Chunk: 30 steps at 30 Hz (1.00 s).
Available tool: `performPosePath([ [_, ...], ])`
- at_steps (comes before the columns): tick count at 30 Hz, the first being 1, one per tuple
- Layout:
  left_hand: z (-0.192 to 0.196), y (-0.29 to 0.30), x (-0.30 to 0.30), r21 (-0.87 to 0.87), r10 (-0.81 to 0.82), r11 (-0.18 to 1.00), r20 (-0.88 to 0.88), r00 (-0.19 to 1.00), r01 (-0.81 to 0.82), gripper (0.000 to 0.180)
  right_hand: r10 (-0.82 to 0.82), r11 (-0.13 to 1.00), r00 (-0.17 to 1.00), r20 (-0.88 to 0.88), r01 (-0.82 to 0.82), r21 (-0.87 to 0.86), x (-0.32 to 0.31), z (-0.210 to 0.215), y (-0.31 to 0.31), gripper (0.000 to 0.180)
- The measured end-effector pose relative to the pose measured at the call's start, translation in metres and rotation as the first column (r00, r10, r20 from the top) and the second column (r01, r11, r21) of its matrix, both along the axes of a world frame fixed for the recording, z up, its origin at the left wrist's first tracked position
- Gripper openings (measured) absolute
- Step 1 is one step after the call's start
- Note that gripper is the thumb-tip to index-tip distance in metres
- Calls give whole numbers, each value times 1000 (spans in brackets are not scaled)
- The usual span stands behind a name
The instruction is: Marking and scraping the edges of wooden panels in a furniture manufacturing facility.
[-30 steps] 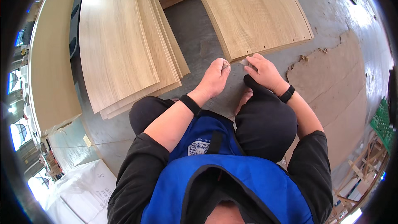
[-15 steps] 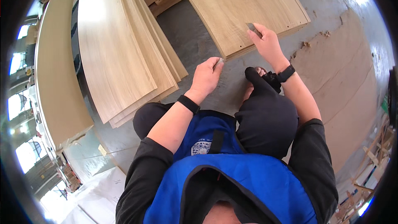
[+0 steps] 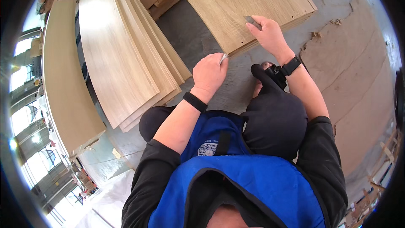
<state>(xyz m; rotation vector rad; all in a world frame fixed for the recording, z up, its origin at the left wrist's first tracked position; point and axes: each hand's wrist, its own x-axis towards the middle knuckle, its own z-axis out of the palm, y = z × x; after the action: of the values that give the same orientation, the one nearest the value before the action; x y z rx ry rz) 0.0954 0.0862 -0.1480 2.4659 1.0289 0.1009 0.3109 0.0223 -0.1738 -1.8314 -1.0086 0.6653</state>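
Observation:
My right hand is closed on a flat grey blade-like piece, which sticks out past the thumb above the near end of a stack of wood-grain boards. The top board has small dark holes along that end. My left hand is closed in a pinch by the stack's near left corner. A small whitish thing shows between its thumb and forefinger; too little of it is visible to name its kind. Both wrists wear black bands.
Left of the stack lies a fanned pile of wood-grain boards, with a plain tan board further left. Brown cardboard sheeting covers the floor at right. My bent knees are close below my hands.
My right hand has shifted slightly up and left with the grey piece, further over the top board. My left hand has moved slightly up and turned. The view has shifted a little.

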Motion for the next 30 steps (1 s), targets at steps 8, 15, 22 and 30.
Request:
performPosePath([
  [8, 5, 2, 11, 5, -41, 999, -143, 989, 42, 26, 1, 1000, 996, 92, 1, -19, 1, -1, 3, 31],
  [15, 8, 1, 16, -2, -22, 1000, -195, 980, 22, 30, -4, 1000, 981, 193, 8, -19, 1, -5, 3, 31],
  [22, 11, -1, 17, 15, -26, 999, -179, 984, 29, 30, 12, 999, 988, 153, -5, -42, 1, -2, 1, 32],
  [30, 10, 4, 18, 57, -74, 995, -208, 975, 87, 30, 16, 998, 990, 138, -8, -64, 0, 0, 3, 33],
])
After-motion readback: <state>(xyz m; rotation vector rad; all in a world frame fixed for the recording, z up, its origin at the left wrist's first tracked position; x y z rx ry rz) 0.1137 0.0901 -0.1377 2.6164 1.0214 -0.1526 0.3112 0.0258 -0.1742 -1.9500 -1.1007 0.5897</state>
